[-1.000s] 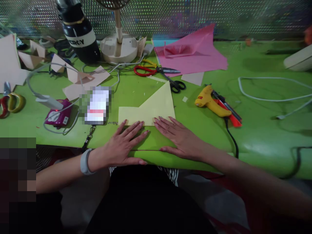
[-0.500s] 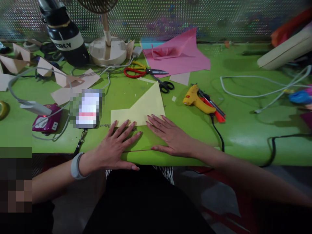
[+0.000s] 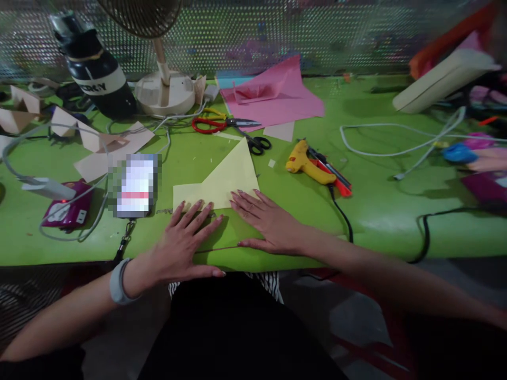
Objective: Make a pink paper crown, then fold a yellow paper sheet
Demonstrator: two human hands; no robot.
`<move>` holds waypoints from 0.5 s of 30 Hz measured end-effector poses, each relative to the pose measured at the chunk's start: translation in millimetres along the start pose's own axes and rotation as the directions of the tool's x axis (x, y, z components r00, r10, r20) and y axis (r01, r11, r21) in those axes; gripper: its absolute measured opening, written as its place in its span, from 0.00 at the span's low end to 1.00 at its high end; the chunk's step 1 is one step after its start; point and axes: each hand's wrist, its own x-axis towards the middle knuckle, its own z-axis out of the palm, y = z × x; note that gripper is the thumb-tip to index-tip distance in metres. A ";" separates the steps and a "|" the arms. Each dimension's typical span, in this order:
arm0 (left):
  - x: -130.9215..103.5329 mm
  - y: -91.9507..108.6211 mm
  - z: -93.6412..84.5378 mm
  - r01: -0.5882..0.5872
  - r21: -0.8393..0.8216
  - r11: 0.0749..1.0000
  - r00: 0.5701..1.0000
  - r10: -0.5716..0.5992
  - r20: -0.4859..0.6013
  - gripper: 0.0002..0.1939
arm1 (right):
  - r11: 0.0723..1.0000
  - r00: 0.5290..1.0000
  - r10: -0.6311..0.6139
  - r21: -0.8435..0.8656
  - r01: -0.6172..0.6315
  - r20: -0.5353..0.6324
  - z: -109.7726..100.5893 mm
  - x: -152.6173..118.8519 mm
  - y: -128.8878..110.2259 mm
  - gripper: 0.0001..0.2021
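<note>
A folded pale yellow paper lies flat on the green table, with a triangular flap pointing away from me. My left hand rests flat, fingers spread, its fingertips on the paper's near left edge. My right hand lies flat beside it, fingertips touching the paper's near right edge. Neither hand grips anything. A grey band sits on my left wrist.
A phone lies left of the paper. Behind it are red-handled scissors, black scissors, pink paper and a fan base. A yellow glue gun lies to the right, with cables beyond.
The view has swung to the right and slightly up. Both hands stay flat at the paper's near edge; the paper has not visibly moved.
</note>
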 end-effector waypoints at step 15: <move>2.5 -8.9 -2.3 -0.123 0.133 0.983 0.991 0.128 -0.027 0.57 | 0.998 1.000 -0.029 -0.063 0.030 0.011 -8.3 28.0 -10.3 0.47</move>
